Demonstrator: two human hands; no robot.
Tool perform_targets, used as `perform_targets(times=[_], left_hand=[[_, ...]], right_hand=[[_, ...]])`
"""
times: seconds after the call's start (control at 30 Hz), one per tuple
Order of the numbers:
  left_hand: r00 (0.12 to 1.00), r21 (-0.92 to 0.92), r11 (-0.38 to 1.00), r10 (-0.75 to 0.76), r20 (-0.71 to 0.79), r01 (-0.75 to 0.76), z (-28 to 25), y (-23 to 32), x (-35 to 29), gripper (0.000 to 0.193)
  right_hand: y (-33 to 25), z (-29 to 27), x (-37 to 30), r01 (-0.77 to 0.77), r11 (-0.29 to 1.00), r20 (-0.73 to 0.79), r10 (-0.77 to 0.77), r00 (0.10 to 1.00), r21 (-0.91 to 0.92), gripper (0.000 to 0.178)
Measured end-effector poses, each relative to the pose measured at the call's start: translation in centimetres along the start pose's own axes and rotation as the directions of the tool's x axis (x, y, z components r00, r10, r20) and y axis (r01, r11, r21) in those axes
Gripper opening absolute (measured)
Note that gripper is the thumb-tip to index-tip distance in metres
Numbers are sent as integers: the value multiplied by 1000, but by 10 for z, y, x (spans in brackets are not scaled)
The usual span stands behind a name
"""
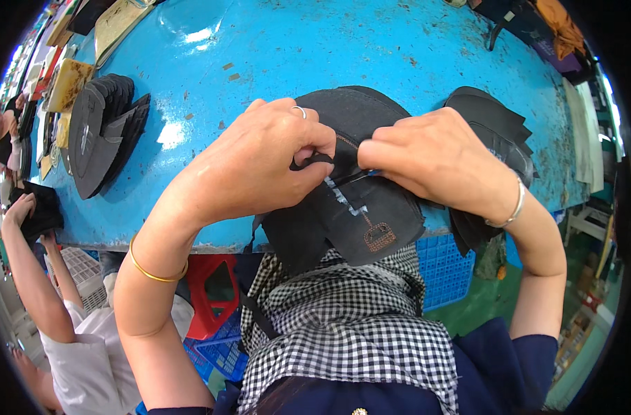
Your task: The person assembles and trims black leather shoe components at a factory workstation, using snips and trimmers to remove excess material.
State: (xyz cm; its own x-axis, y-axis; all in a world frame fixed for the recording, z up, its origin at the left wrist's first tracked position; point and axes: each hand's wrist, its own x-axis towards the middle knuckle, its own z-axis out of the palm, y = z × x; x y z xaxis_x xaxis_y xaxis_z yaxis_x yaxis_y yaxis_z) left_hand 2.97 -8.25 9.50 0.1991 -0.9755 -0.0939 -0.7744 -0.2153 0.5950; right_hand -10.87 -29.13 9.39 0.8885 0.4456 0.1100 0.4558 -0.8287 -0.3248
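Black sheet piece [322,218] lies at the centre of the frame, overhanging the near edge of the blue table [260,52]. The left hand [263,159] has thumb and forefinger pinched together on a dark fold [314,163]; the right hand [436,159] curls its fingers close at the middle, though what they grip is hidden. Matt and rounded, the piece bears whitish marks and one orange-brown stitched patch [380,237]. Two stacks of similar pieces flank it: one left [104,135], one right [488,121].

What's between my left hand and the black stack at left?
In the head view, blue tabletop with brownish flecks separates your left hand from the black stack.
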Motion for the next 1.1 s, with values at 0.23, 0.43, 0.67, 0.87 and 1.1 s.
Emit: perform_targets(times=[0.23, 0.43, 0.67, 0.87, 1.1], left_hand=[[998, -21, 998, 61, -2, -61, 0, -4, -5, 11], [996, -77, 994, 71, -51, -75, 1, -6, -8, 10], [806, -595, 796, -420, -416, 108, 16, 33, -53, 10], [934, 177, 983, 110, -339, -52, 81, 61, -73, 12], [959, 437, 888, -18, -284, 146, 85, 60, -55, 13]], right_hand=[[7, -4, 11, -109, 989, 101, 99, 990, 99, 34], [13, -1, 20, -75, 983, 112, 57, 992, 168, 28], [4, -14, -1, -247, 846, 16, 272, 962, 474, 14], [-14, 22, 18, -108, 891, -117, 176, 977, 440, 13], [-7, 29, 16, -217, 813, -72, 302, 951, 540, 14]])
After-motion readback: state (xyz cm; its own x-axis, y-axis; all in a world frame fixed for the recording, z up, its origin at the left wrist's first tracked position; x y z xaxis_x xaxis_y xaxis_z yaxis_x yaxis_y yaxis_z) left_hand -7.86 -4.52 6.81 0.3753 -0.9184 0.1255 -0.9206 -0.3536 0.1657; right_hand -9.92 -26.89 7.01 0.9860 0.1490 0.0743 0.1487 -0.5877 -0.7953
